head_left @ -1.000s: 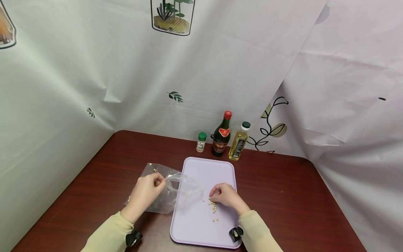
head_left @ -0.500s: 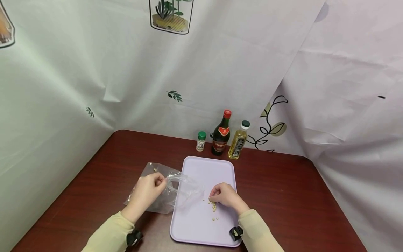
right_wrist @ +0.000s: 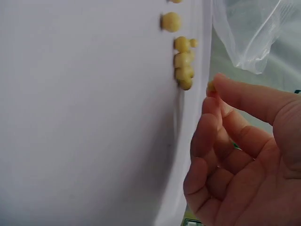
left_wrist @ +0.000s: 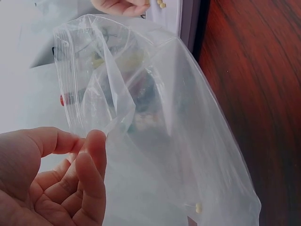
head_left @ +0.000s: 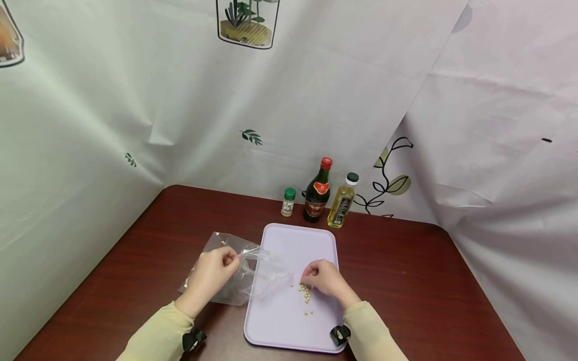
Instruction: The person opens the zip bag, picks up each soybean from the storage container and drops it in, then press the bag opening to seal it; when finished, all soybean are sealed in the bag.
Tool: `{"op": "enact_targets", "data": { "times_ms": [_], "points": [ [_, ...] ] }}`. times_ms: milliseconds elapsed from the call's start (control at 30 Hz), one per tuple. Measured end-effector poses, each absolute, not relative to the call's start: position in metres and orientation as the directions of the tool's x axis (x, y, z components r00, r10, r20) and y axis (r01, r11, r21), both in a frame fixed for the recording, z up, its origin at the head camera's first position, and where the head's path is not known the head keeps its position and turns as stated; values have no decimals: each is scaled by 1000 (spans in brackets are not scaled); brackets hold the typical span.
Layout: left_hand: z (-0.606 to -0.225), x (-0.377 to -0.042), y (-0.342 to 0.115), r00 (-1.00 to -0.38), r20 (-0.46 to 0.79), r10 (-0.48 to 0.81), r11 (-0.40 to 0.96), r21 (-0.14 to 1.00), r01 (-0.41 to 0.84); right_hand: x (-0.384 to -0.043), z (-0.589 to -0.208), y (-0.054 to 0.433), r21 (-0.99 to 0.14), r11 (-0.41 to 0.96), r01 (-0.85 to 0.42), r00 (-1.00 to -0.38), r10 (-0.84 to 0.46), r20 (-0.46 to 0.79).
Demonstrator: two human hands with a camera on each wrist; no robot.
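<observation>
My left hand [head_left: 211, 275] pinches the edge of a clear zip bag [left_wrist: 155, 117] near its mouth, left of the tray in the head view. The bag's mouth reaches over the lilac tray [head_left: 275, 326]. A few small yellow beans show inside, one being a bean [left_wrist: 198, 207] low in the left wrist view. Over the tray, my right hand [head_left: 326, 278] holds a yellow bean [right_wrist: 210, 87] between thumb and fingertip, mostly covered by the fingers. Several loose beans [right_wrist: 183, 60] lie on the tray just beside these fingertips, some of them in a short row.
Behind the tray stand a green-capped shaker [head_left: 287, 203], a dark red-capped bottle [head_left: 316, 198] and an oil bottle [head_left: 341, 205]. The brown table [head_left: 402, 281] extends to both sides. A printed cloth [head_left: 203, 110] hangs at the back.
My right hand has risen very slightly from the beans, uncovering a little more of them. The left hand and the bag have hardly moved.
</observation>
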State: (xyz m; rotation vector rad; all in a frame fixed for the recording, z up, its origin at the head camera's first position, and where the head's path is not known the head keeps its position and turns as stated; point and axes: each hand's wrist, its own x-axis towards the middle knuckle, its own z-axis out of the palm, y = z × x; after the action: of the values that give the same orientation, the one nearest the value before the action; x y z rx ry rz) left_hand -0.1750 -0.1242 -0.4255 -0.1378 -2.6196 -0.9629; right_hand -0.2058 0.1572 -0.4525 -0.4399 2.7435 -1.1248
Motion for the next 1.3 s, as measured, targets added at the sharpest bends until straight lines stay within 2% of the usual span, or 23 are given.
{"op": "enact_targets", "data": {
  "times_ms": [367,733,1300],
  "points": [
    [-426,-175,-123,-932,363,-19,767,603,220,-204,-436,143,-711,647,-276,-957,-256,139],
    [-429,-175,-121,-925,380,-9,764,600,239,-202,-438,135,-721,629,-292,-948,-290,130],
    [-428,-176,-121,-917,399,-13,770,589,245,-202,-445,148,-733,628,-261,-962,-235,141]
  ]
}}
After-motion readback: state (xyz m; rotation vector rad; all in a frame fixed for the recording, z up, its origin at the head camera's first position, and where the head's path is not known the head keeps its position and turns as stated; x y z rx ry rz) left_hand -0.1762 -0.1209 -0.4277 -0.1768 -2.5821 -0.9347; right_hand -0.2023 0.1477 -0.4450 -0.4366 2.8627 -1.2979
